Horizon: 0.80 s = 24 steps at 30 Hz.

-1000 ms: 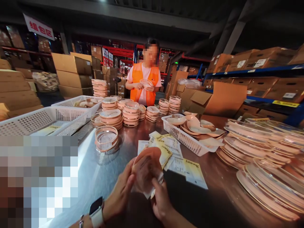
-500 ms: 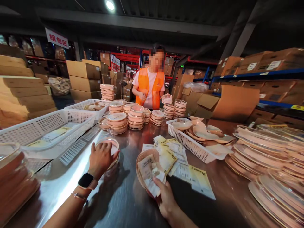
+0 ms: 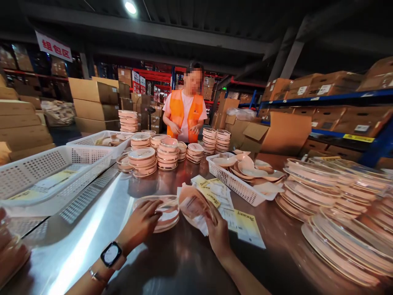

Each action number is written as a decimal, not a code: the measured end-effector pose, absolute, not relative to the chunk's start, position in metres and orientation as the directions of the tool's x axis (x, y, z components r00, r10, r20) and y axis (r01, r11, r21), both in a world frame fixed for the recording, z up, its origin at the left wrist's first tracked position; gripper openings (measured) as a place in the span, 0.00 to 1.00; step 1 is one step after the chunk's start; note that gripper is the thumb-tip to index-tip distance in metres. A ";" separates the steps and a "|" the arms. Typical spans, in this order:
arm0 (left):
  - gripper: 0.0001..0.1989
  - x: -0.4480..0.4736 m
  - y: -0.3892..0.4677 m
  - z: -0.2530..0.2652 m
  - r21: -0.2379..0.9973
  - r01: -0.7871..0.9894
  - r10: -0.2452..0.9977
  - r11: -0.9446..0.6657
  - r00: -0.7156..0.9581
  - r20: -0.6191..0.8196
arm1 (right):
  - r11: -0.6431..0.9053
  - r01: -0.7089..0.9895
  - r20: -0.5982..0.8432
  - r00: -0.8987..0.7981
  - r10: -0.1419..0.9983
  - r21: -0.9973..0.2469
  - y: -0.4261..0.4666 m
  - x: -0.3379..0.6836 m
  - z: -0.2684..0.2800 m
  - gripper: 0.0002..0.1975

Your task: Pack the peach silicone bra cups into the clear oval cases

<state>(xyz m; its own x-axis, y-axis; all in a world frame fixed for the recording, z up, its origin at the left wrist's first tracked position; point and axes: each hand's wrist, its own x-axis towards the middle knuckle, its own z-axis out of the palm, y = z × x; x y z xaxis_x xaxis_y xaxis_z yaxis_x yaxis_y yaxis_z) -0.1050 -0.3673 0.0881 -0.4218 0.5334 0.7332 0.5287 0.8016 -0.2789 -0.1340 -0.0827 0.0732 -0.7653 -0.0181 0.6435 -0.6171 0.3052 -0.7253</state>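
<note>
My left hand [image 3: 144, 219] is closed on the near left edge of a round clear plastic case [image 3: 170, 217] on the metal table. The case has a pinkish-beige inside, and its rim shows beyond my fingers; I cannot tell how far its lid is lifted. Above the table, just right of the case, my right hand [image 3: 218, 231] pinches a beige bra cup [image 3: 190, 194] with a thin translucent printed sheet [image 3: 195, 209] lying inside its hollow. Several white-and-yellow printed cards [image 3: 247, 225] are spread behind and to the right of my right hand.
A white basket [image 3: 236, 184] of beige cups stands behind the cards. Stacks of round cases [image 3: 143, 162] fill the back, with more stacks [image 3: 344, 241] at right. White baskets [image 3: 82, 164] stand at left. A person in an orange vest [image 3: 184, 110] is across the table.
My left hand and the case have come right, close to the bra cup. My right hand has tipped the cup more upright. The other person's hand has left the stack.
</note>
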 end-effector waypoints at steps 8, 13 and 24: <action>0.33 -0.082 -0.343 0.102 -0.138 0.245 0.266 0.960 -0.627 0.732 | 0.566 -0.779 0.782 -0.167 -0.601 0.268 -0.063 -0.120 0.098 0.23; 0.27 -0.075 -0.340 0.105 -0.198 0.123 0.228 0.972 -0.676 0.700 | 0.535 -0.732 0.754 -0.046 -0.656 0.421 -0.077 -0.106 0.103 0.14; 0.23 -0.069 -0.311 0.095 -0.006 0.551 0.385 0.834 -0.574 0.723 | 0.719 -0.601 0.753 -0.278 -0.597 0.349 -0.102 -0.106 0.096 0.15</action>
<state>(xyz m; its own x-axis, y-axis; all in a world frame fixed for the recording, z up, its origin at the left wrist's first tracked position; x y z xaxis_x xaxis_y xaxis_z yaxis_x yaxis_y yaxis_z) -0.0689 -0.3111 0.0954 -0.5736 0.3845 0.7232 0.5513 0.8343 -0.0063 -0.1061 -0.1022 0.0955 -0.2776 -0.5972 0.7525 -0.6011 0.7190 0.3489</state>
